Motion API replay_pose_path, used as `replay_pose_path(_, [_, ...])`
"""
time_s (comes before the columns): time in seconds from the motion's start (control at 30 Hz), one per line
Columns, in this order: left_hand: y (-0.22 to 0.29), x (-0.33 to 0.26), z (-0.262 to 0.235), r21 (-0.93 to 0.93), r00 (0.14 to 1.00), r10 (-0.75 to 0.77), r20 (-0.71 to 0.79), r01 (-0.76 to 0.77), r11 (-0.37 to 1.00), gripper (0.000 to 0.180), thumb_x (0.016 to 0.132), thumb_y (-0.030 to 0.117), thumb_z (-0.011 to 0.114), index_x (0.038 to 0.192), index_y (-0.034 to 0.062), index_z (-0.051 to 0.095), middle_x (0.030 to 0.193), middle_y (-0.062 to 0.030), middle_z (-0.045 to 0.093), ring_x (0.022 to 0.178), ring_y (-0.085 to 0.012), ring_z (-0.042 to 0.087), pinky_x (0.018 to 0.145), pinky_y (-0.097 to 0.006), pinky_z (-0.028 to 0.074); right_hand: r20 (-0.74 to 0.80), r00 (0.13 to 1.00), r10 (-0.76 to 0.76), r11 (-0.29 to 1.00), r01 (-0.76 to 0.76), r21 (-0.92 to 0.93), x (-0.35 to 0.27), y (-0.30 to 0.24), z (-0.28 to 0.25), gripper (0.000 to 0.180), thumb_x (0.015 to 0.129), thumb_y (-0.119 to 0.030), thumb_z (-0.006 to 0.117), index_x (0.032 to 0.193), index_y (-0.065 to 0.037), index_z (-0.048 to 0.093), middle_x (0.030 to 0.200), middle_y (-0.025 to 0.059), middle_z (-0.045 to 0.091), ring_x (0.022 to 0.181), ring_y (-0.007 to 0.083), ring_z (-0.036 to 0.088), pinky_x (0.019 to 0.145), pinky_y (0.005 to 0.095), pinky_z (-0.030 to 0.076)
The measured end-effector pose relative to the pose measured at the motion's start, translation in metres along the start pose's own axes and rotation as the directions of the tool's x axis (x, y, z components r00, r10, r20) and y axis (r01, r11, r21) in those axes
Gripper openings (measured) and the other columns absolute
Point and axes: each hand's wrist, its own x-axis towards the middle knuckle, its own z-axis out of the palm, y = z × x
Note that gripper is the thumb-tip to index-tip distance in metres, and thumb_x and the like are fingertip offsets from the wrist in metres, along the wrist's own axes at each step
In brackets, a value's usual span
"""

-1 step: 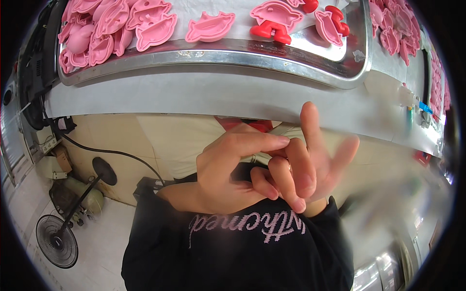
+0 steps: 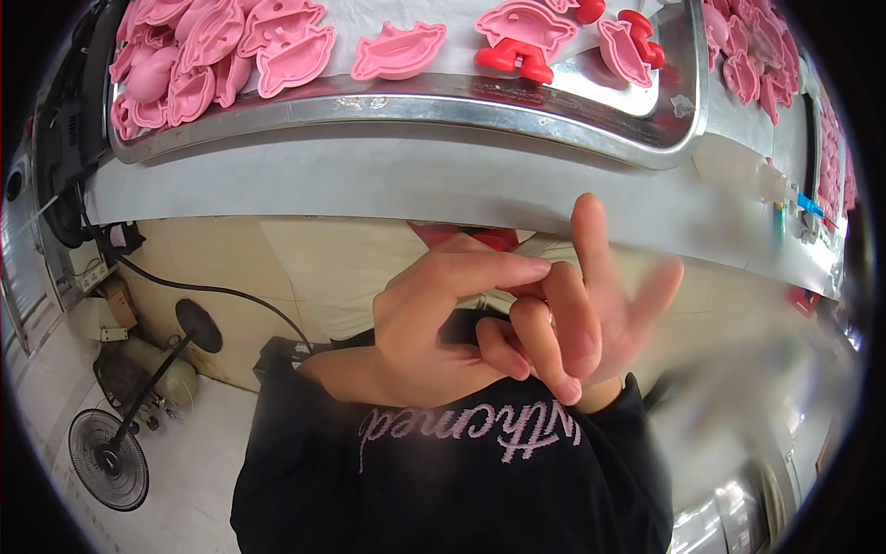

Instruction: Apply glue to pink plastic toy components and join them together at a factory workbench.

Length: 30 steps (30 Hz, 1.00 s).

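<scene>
Held together in front of my black shirt (image 2: 443, 489), both bare hands are off the table. My left hand (image 2: 429, 305) reaches across from the left. Its index fingertip presses against a bent finger of the other hand, and the fingers are closed about there. My right hand (image 2: 609, 319) has its index finger and thumb stretched out and spread apart, with other fingers curled. No object shows in either hand; the spot where the fingers overlap is partly hidden. Beyond them, a metal tray (image 2: 397, 113) holds pink fish-shaped silicone pieces (image 2: 401, 51), some with red feet (image 2: 517, 60).
The grey table edge (image 2: 351, 180) runs between me and the tray. More pink pieces (image 2: 752, 55) lie at the far right, near a blue-tipped tool (image 2: 810, 206). On the floor at left stand a black fan (image 2: 109, 459) and a cable (image 2: 212, 288).
</scene>
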Motion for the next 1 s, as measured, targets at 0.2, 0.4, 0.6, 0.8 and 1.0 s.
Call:
replay_pose_path(0.2, [0.001, -0.001, 0.001, 0.022, 0.999, 0.003, -0.038, -0.002, 1.000, 0.049, 0.048, -0.002, 0.075, 0.093, -0.0038, 0.055, 0.073, -0.0091, 0.057, 0.062, -0.0165, 0.056, 0.058, -0.024, 0.045, -0.010, 1.000, -0.006, 1.000, 0.006, 0.017, 0.000, -0.004, 0.000, 0.075, 0.082, -0.054, 0.026, 0.134, -0.010, -0.004, 0.095, 0.0157, 0.049, 0.054, 0.0168, 0.048, 0.062, 0.0289, 0.038])
replay_pose_path(0.4, [-0.005, 0.001, 0.002, 0.001, 0.999, 0.035, 0.019, -0.035, 0.999, 0.050, 0.051, -0.007, 0.072, 0.097, -0.0033, 0.052, 0.074, -0.0089, 0.057, 0.066, -0.0140, 0.056, 0.061, -0.022, 0.044, -0.109, 0.994, -0.003, 0.989, -0.013, -0.147, 0.001, -0.004, 0.011, 0.095, 0.066, -0.002, 0.063, 0.136, -0.016, 0.000, 0.095, 0.0025, 0.047, 0.064, 0.0156, 0.054, 0.066, 0.0329, 0.037])
replay_pose_path(0.6, [-0.004, -0.004, -0.003, -0.067, 0.997, -0.059, 0.042, 0.062, 0.996, 0.050, 0.052, -0.008, 0.071, 0.098, -0.0033, 0.051, 0.077, -0.0100, 0.058, 0.069, -0.0146, 0.057, 0.063, -0.022, 0.044, -0.097, 0.995, -0.038, 0.959, 0.009, -0.284, 0.001, -0.001, 0.008, 0.097, 0.066, 0.006, 0.060, 0.136, -0.017, -0.003, 0.102, 0.0014, 0.046, 0.066, 0.0124, 0.054, 0.068, 0.0321, 0.040])
replay_pose_path(0.8, [-0.002, -0.005, -0.003, -0.101, 0.991, -0.122, 0.051, 0.126, 0.987, 0.049, 0.053, -0.008, 0.070, 0.098, -0.0039, 0.051, 0.079, -0.0109, 0.060, 0.070, -0.0156, 0.058, 0.065, -0.023, 0.045, -0.066, 0.996, -0.054, 0.942, 0.029, -0.335, 0.001, 0.000, 0.004, 0.097, 0.069, 0.005, 0.060, 0.135, -0.018, -0.007, 0.104, 0.0011, 0.045, 0.064, 0.0099, 0.055, 0.065, 0.0287, 0.042])
replay_pose_path(1.0, [-0.004, -0.003, -0.003, -0.053, 0.994, -0.090, 0.060, 0.093, 0.994, 0.049, 0.054, -0.005, 0.073, 0.098, -0.0040, 0.050, 0.078, -0.0105, 0.060, 0.071, -0.0162, 0.058, 0.065, -0.024, 0.045, -0.073, 0.994, -0.078, 0.929, 0.046, -0.368, 0.003, 0.001, 0.006, 0.097, 0.068, 0.005, 0.060, 0.135, -0.018, -0.007, 0.104, 0.0023, 0.045, 0.063, 0.0091, 0.055, 0.065, 0.0280, 0.042])
